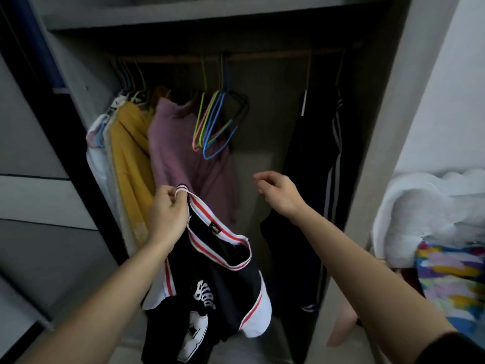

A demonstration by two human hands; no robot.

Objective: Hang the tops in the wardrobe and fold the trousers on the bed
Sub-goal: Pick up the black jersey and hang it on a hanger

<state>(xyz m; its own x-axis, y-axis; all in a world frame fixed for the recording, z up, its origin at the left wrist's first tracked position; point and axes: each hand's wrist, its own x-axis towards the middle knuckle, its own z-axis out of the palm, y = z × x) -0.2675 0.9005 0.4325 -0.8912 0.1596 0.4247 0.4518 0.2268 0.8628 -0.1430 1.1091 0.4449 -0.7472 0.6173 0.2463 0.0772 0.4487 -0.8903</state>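
I stand in front of the open wardrobe. My left hand pinches the white-and-red striped neckband of a black top with white sleeves, which hangs down from it. My right hand is raised to the right of the top, fingers loosely curled, holding nothing. Above both hands a bunch of empty coloured wire hangers hangs from the rail.
On the rail's left side hang a pink top, a yellow garment and pale clothes. Dark striped garments hang at the right. White and colourful bedding lies at the far right. A grey sliding door stands at the left.
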